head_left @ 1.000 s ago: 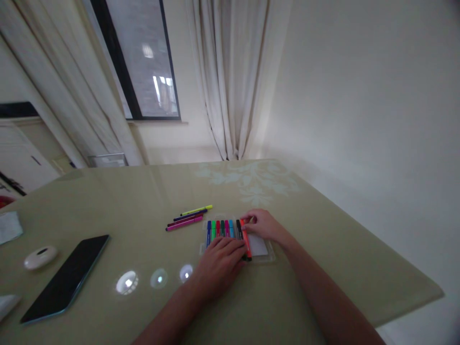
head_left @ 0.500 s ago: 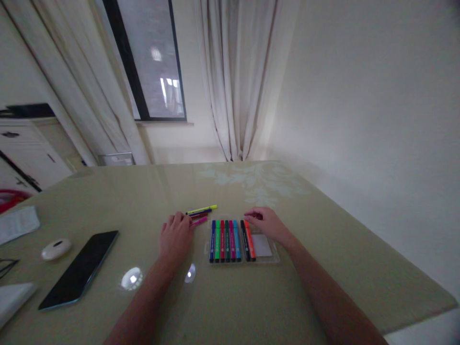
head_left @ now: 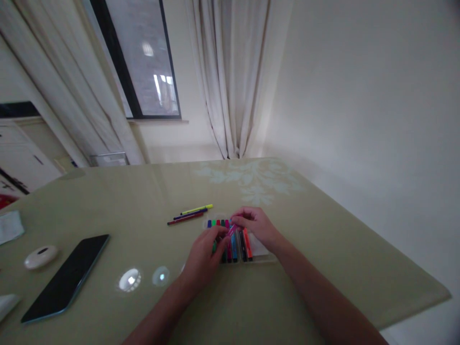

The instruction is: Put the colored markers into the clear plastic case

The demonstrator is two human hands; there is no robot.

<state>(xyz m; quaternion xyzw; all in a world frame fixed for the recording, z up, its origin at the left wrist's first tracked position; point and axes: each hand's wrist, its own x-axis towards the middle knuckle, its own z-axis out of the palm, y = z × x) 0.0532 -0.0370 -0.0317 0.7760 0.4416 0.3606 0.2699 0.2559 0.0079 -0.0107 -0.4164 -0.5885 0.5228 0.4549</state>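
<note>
A pink marker [head_left: 233, 230] is pinched between both hands above the clear plastic case [head_left: 264, 258]. My left hand [head_left: 205, 251] closes on its lower end and covers the case's left side. On the upper end are the fingertips of my right hand [head_left: 254, 223]. Several markers lie side by side in the case, among them a light blue marker [head_left: 235, 249], a black marker [head_left: 242, 247] and an orange marker [head_left: 247, 245]. Beyond my left hand, a yellow marker [head_left: 196, 210], a dark blue marker [head_left: 190, 214] and a dark red marker [head_left: 185, 219] rest loose on the table.
A dark phone [head_left: 66, 278] lies on the table [head_left: 280, 306] at the left. Beside it sits a white oval case [head_left: 40, 257], with a pale cloth or paper [head_left: 10, 226] behind. A wall [head_left: 359, 143] runs along the right edge.
My left hand has picked up the pink marker from the loose group and brought it right, over the case. My right hand has shifted slightly left and now touches it too.
</note>
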